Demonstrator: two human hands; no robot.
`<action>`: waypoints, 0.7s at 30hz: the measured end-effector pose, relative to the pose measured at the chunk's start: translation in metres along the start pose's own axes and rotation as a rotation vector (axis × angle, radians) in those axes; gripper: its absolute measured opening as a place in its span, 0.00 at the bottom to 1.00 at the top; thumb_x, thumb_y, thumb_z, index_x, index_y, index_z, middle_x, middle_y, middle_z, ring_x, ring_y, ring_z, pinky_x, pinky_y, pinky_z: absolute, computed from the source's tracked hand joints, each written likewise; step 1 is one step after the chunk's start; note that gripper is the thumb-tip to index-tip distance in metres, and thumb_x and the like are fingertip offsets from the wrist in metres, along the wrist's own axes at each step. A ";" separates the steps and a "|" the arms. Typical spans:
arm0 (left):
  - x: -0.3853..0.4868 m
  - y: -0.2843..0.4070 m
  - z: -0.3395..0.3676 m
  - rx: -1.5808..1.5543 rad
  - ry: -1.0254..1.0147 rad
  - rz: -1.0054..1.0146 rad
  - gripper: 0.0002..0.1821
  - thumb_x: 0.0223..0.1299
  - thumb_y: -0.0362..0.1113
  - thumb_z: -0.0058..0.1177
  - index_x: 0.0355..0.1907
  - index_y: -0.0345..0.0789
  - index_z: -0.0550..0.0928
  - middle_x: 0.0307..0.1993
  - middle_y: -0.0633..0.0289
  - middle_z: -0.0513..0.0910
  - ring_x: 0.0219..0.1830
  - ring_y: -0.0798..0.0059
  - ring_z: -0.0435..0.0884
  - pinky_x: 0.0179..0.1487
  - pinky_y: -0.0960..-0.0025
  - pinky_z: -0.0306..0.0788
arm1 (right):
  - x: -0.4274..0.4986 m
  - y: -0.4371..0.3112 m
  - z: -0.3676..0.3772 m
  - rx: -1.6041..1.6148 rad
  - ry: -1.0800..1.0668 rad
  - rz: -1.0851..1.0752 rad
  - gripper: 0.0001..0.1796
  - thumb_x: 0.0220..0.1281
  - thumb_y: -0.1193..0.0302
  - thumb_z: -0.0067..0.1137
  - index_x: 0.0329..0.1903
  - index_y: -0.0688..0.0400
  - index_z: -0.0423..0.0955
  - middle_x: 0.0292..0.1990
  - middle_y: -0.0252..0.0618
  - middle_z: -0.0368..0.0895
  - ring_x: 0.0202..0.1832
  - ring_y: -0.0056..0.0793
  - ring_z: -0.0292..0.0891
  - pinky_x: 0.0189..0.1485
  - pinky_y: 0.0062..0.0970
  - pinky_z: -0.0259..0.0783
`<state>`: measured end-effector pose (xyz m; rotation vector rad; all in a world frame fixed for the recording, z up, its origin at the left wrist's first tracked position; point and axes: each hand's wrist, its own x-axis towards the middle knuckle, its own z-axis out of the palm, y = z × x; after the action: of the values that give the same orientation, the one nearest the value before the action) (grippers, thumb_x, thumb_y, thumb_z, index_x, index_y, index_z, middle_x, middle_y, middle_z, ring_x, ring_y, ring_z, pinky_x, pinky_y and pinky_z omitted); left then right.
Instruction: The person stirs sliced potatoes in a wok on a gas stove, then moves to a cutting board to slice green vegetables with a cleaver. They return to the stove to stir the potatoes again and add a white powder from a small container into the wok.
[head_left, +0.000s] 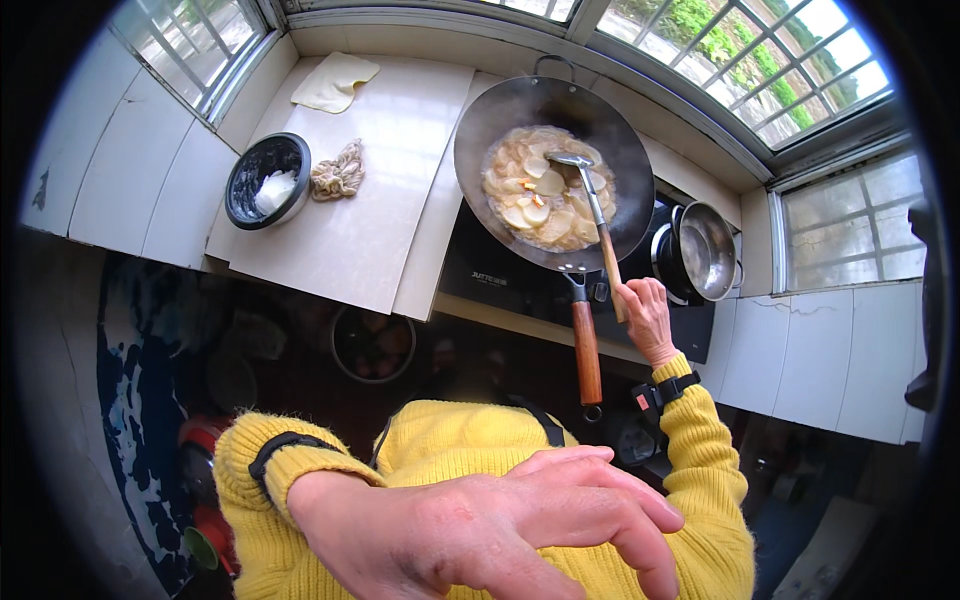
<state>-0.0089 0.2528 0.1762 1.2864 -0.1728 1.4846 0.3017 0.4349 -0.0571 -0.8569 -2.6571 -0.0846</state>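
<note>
My right hand (646, 319) grips the wooden end of a metal spatula (604, 232), whose blade rests among the food in a large wok (634, 142). Round pale slices (550, 184), brothy liquid and a few orange bits fill the bottom of the wok, with steam above. The wok's brown wooden handle (586, 352) points towards me, left of my right hand. Close to the camera, my left hand (487, 517) is raised before my chest, fingers spread and bent, with nothing seen in it; its underside is hidden.
The wok sits on a black glass cooktop (495, 262). Right of it stands a steel pot (707, 251). On the left counter (390, 217) are a dark-rimmed bowl (259, 214) with white contents, a crumpled rag (339, 174) and a pale cloth (335, 81). Below is a round basin (411, 352); barred windows (739, 56) surround the counter.
</note>
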 end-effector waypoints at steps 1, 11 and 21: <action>0.003 -0.002 0.003 0.001 0.002 -0.002 0.07 0.58 0.35 0.67 0.39 0.38 0.89 0.53 0.49 0.81 0.62 0.48 0.74 0.64 0.47 0.64 | 0.002 0.001 0.002 0.000 -0.025 -0.017 0.23 0.52 0.79 0.62 0.53 0.53 0.74 0.42 0.38 0.74 0.49 0.41 0.71 0.59 0.40 0.66; 0.024 0.020 0.016 -0.007 -0.227 -0.347 0.05 0.64 0.36 0.61 0.39 0.39 0.87 0.58 0.51 0.75 0.67 0.48 0.65 0.67 0.41 0.57 | 0.014 0.009 0.000 0.004 -0.060 -0.101 0.19 0.50 0.69 0.68 0.47 0.48 0.75 0.35 0.33 0.72 0.43 0.36 0.72 0.55 0.37 0.68; 0.006 0.035 -0.003 0.211 -0.166 -0.669 0.22 0.60 0.44 0.68 0.56 0.43 0.86 0.62 0.50 0.78 0.73 0.49 0.66 0.74 0.31 0.33 | 0.066 0.012 -0.070 -0.053 0.037 -0.226 0.17 0.53 0.72 0.65 0.47 0.49 0.78 0.27 0.29 0.68 0.29 0.26 0.70 0.32 0.29 0.67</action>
<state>-0.0366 0.2454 0.1973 1.4503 0.2940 0.8371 0.2798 0.4700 0.0308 -0.5611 -2.7169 -0.2251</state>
